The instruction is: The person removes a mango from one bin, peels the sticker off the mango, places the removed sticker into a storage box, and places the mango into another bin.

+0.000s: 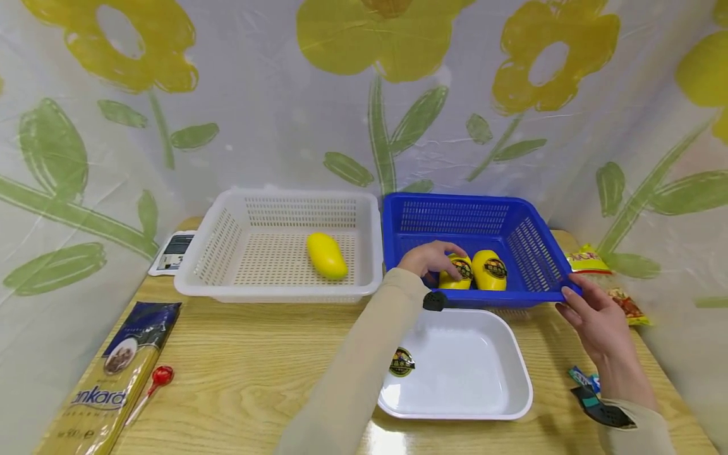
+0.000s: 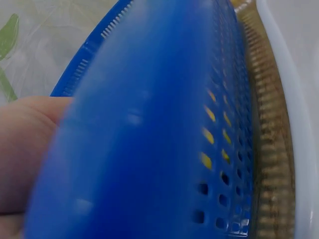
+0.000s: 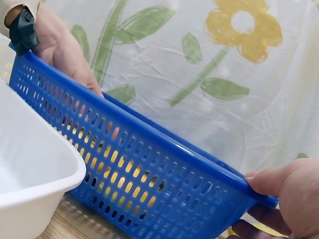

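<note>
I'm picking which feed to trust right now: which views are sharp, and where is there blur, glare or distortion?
Head view: sharp and evenly lit, wide-angle bending at the edges, glare on the table's near edge below the white tray. Left wrist view: the blue basket fills the frame, blurred and too close to focus. Right wrist view: mostly clear, basket wall crisp, right hand slightly soft at the corner.

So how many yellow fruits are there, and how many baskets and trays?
Yellow fruits: 3, one in the white basket at, two in the blue basket at and
Baskets: 2, one white, one blue
White tray: 1
Total: 6
</note>
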Tool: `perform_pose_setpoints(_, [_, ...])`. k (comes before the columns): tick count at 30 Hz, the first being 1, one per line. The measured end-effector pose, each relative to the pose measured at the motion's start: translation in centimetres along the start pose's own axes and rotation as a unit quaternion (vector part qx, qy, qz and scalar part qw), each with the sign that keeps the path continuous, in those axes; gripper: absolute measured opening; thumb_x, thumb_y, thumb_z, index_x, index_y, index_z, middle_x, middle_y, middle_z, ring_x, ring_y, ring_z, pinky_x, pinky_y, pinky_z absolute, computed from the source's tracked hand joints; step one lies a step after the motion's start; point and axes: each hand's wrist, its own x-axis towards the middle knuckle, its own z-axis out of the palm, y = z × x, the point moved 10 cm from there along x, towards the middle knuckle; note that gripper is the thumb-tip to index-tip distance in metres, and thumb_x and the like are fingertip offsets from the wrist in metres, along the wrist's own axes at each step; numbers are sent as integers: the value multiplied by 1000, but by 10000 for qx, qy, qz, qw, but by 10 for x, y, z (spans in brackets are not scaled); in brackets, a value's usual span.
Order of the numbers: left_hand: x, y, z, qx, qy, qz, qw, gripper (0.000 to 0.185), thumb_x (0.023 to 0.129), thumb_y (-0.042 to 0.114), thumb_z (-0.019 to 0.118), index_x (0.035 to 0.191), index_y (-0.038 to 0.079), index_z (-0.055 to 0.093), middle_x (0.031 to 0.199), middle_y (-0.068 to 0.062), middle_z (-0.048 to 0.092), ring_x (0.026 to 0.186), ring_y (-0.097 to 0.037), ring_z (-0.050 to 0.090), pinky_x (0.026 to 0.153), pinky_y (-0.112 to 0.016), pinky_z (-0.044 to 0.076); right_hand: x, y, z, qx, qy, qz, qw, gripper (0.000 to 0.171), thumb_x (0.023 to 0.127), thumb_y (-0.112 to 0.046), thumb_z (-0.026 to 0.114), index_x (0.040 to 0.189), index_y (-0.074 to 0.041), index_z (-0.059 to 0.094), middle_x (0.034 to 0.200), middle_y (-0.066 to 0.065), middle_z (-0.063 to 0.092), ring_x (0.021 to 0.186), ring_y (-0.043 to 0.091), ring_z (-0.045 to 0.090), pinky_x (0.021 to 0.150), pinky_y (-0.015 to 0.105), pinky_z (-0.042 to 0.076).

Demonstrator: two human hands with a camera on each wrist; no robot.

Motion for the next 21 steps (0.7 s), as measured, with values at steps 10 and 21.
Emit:
perform_pose_setpoints(10, [-8, 4, -7, 297, -45, -6, 9996, 55, 85, 2, 74, 136, 17, 58, 143, -10, 46, 113, -29, 55, 83, -44, 56, 2, 2, 3, 2, -5, 49, 10000, 65, 88, -20, 72, 144, -12, 42, 111, -5, 51, 85, 3, 67, 73, 21, 56])
perform_pose_setpoints(21, [-8, -2, -23, 286, -115, -137, 9994, 57, 83, -3, 73, 135, 16, 58, 140, -12, 46, 113, -30, 55, 84, -47, 55, 3, 1, 0, -43, 19, 30, 10000, 59, 88, -19, 72, 142, -13, 46, 111, -6, 52, 85, 3, 67, 71, 21, 56])
